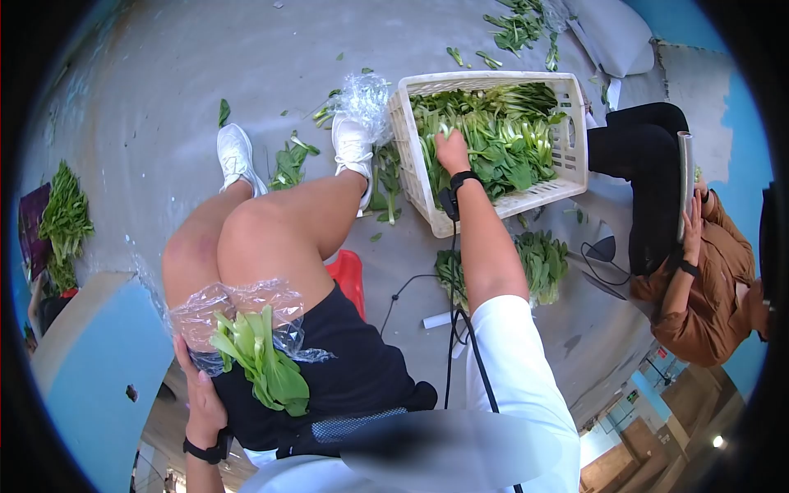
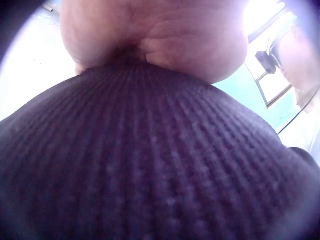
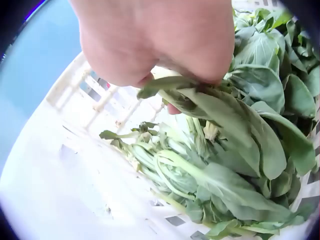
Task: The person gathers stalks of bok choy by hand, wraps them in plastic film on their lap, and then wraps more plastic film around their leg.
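Inside the white plastic crate (image 1: 493,80), my right hand (image 1: 452,152) grips a bok choy at its pale stem end. In the right wrist view the leaves of that bok choy (image 3: 235,125) trail out from under my right hand (image 3: 155,40), over more loose greens (image 3: 190,180). My left hand (image 1: 204,396) lies along the outer side of my thigh with fingers extended, by the edge of a clear plastic film (image 1: 283,296). On that film in my lap rest bok choy (image 1: 267,361). Dark ribbed cloth (image 2: 150,160) fills most of the left wrist view, below the left hand (image 2: 155,35).
Loose greens (image 1: 546,267) lie on the floor near the crate, with others (image 1: 518,31) farther off. Crumpled plastic film (image 1: 364,103) sits by my shoe. A red stool (image 1: 348,279) is under me. Another person (image 1: 699,279) sits to the right. A cable (image 1: 450,329) hangs from my right wrist.
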`<state>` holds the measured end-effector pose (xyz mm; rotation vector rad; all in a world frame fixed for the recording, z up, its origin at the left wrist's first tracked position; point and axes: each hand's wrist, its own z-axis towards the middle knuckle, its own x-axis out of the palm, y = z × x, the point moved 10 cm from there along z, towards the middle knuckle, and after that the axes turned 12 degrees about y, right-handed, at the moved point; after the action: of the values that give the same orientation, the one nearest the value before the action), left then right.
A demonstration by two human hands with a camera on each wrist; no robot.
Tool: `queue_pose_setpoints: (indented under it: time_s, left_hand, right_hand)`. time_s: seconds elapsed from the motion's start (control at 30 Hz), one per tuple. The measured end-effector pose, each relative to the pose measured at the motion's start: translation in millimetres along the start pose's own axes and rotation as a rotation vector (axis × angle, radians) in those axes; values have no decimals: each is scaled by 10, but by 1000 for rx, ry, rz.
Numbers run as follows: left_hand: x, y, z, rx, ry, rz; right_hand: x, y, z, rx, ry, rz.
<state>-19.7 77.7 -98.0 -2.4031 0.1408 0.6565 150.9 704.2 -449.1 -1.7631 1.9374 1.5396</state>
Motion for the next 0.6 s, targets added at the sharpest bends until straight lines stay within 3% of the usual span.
queue_pose_setpoints:
  time_s: [0.07,0.1,0.13,0.17,0.27,0.37,0.5,0.6]
  left_hand:
    - [18,-29,3,0,0,1]
    - [-129,-507,1153,-2,1,2]
    - [-121,-518,1167,-4,3,1]
    - [-13,10,19,-5,6,1]
    - [0,101,-140,-4,12,1]
    - [-7,131,-132,1,17,0]
    - [-7,96,-139,3,14,4]
    - [-6,-24,-10,2,2,4]
  right_hand:
    - [93,66,-3,-21,33,-45]
    - [161,105,0,-42,67,-91]
    - [194,109,-4,-39,69,-91]
    - [260,120,-1,-40,108,-118]
    - [435,174,-28,-2,208,-191]
    - [450,228,-37,19,167,-270]
    - [575,57,85,169,259,-314]
    - [543,64,75,90,218,-193]
